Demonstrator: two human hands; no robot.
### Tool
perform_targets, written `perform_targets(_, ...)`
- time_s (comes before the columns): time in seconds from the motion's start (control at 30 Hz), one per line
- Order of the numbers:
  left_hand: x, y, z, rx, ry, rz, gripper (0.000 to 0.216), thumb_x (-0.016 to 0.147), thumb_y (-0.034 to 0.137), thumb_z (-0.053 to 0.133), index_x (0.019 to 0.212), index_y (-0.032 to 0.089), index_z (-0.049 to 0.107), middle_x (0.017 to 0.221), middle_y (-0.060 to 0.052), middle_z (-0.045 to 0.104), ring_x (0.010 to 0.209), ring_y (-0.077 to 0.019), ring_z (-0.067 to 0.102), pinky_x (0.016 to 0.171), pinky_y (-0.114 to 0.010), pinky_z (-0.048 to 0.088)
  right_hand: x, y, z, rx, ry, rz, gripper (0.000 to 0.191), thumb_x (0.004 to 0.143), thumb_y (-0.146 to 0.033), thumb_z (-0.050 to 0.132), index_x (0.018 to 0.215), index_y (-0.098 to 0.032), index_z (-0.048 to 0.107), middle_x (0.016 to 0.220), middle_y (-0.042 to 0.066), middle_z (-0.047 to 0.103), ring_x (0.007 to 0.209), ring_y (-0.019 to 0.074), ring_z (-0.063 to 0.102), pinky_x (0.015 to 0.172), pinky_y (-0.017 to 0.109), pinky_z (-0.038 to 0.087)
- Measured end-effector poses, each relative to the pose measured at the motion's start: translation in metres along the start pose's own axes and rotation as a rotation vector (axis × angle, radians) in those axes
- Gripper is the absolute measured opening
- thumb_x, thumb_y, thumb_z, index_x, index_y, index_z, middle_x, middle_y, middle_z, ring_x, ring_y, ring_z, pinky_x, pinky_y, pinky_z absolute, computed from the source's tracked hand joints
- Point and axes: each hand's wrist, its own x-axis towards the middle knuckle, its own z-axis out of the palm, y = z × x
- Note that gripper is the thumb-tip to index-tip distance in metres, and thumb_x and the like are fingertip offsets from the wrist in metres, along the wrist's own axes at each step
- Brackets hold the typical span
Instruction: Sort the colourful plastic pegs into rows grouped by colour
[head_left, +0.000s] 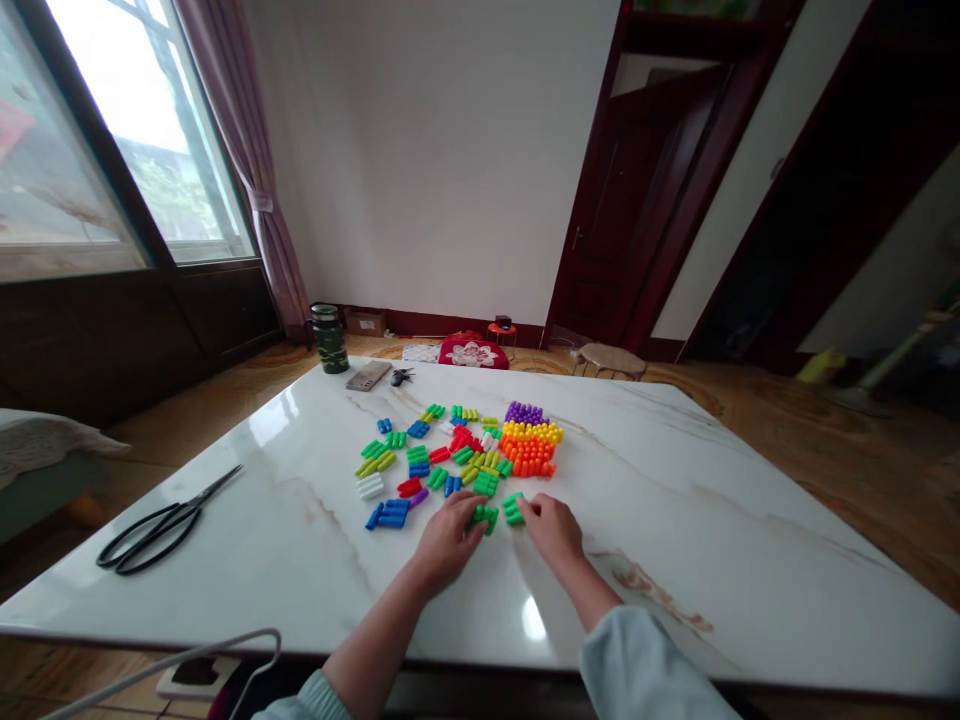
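My left hand (450,535) is closed round a few green plastic pieces (486,518) at the near edge of the pile. Just to the right, my right hand (553,530) pinches another short row of green pieces (513,508) near the tabletop. A small gap separates the two green groups. Beyond my hands lie loose blue pieces (394,513), white pieces (370,487), red pieces (409,488) and yellow-green pieces (376,464). Orange pieces (529,458), yellow pieces (532,432) and purple pieces (525,412) sit in packed blocks, one behind another, on the pile's right side.
Black-handled scissors (169,522) lie on the left of the white marbled table (300,570). At its far left stand a dark green flask (330,340), a phone (368,376) and keys (402,377). A stool (609,360) is behind the table. A white cable (172,660) loops below the near-left edge.
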Motion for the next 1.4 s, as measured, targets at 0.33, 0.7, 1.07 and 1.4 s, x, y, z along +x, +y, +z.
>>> perform_targets(0.33,0.006,-0.019,0.01,-0.05,0.194,-0.12,0.02,0.088,0.032,0.05,0.097,0.021,0.065,0.121,-0.01,0.065,0.112,-0.0253,0.06,0.095,-0.04,0.048,0.026,0.022,-0.016,0.065,0.277,-0.227,0.013,0.08,-0.017,0.048,0.077,-0.019,0.061,0.087,0.004,0.059,0.07,0.0147,0.059,0.066,0.026,0.045)
perform_targets(0.7,0.006,-0.015,0.006,-0.09,0.193,-0.101,0.021,0.086,0.035,0.052,0.091,0.021,0.067,0.116,-0.011,0.066,0.092,-0.0233,0.064,0.08,-0.036,0.053,0.065,0.044,0.006,0.319,0.395,0.011,0.023,0.067,-0.024,0.06,0.089,-0.02,0.054,0.09,0.006,0.066,0.063,0.0154,0.062,0.064,0.028,0.048)
perform_targets(1.07,0.005,-0.02,0.009,-0.033,0.202,-0.084,0.021,0.088,0.036,0.051,0.093,0.021,0.065,0.116,-0.01,0.066,0.089,-0.0221,0.065,0.077,-0.034,0.053,0.069,0.045,0.014,0.181,0.28,-0.057,0.02,0.077,-0.029,0.054,0.093,-0.022,0.064,0.095,0.003,0.069,0.074,0.0159,0.064,0.062,0.025,0.043)
perform_targets(1.4,0.005,-0.019,0.009,-0.044,0.195,-0.091,0.021,0.09,0.036,0.05,0.088,0.021,0.065,0.118,-0.01,0.065,0.089,-0.0215,0.065,0.077,-0.034,0.053,0.097,0.077,-0.011,0.13,0.3,-0.045,0.023,0.076,-0.018,0.047,0.083,-0.014,0.069,0.09,0.01,0.066,0.071,0.0176,0.062,0.071,0.03,0.048)
